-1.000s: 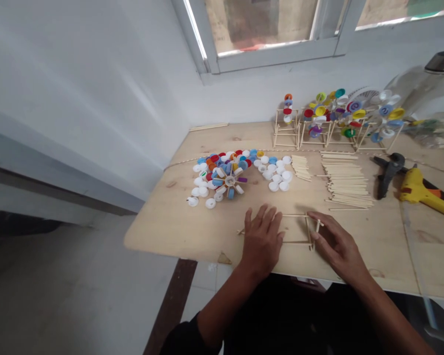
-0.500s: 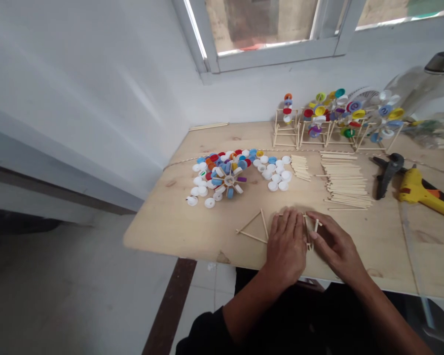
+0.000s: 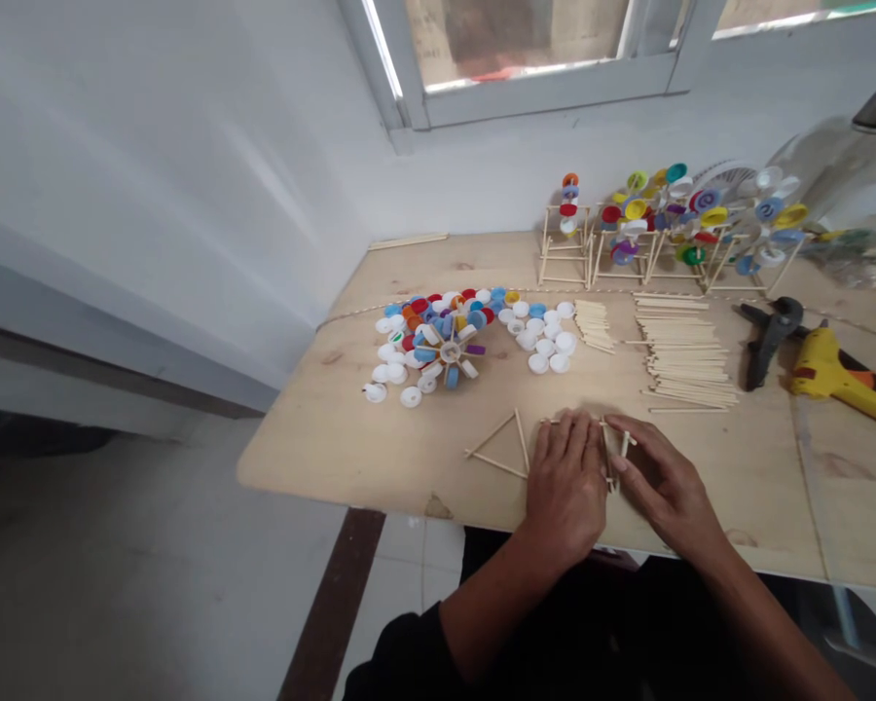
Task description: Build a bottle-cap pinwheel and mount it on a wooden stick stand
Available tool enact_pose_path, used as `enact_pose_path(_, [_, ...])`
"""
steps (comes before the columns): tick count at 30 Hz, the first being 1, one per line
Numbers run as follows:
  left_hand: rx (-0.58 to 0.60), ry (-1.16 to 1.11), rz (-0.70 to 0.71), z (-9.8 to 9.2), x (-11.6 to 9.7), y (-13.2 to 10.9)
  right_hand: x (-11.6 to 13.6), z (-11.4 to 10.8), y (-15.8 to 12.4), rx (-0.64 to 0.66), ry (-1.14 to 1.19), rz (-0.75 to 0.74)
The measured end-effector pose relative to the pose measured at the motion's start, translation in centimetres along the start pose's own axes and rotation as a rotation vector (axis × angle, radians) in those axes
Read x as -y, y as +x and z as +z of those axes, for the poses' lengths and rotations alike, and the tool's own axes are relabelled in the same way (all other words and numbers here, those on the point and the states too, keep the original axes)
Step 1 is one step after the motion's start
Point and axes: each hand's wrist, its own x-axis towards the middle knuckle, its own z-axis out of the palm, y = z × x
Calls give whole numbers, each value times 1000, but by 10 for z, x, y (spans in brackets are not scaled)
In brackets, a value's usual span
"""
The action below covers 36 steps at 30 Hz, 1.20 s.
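Observation:
My left hand lies flat, fingers stretched out, pressing on a small frame of thin wooden sticks at the table's front edge. The palm hides much of this frame. At its right side my right hand curls round, thumb and fingers closed on a short upright stick of the frame. Just left of my left hand, a triangle of sticks lies flat on the wooden table.
Beyond my hands lie loose sticks, shorter sticks, bottle caps and a cap wheel. At right are a black clamp and yellow glue gun. Stick stands with cap wheels line the back wall.
The view has shifted slightly. Both hands keep almost the same place and hold on the stick frame.

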Motion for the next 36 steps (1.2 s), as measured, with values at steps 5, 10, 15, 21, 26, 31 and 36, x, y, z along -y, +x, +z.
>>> enact_pose_path(5, [-1, -21, -12, -2, -1, 1, 1, -1, 0, 1, 9, -6])
enact_pose_path(10, [-5, -44, -22, -4, -1, 1, 0, 0, 0, 6, -13, 12])
enact_pose_path(15, [1, -44, -15, -5, 0, 1, -1, -1, 0, 14, -1, 9])
enact_pose_path(21, [5, -33, -15, -6, -1, 2, -1, -1, -1, 25, 8, 20])
enact_pose_path(26, [-6, -28, -7, -5, -1, 1, -3, 0, -2, 19, -4, 14])
enact_pose_path(31, [-56, -27, -10, -5, -2, 0, -6, 1, -2, -5, -18, 3])
enact_pose_path(36, [-242, -146, -43, -21, 12, -9, -5, 1, -2, -32, -36, -21])
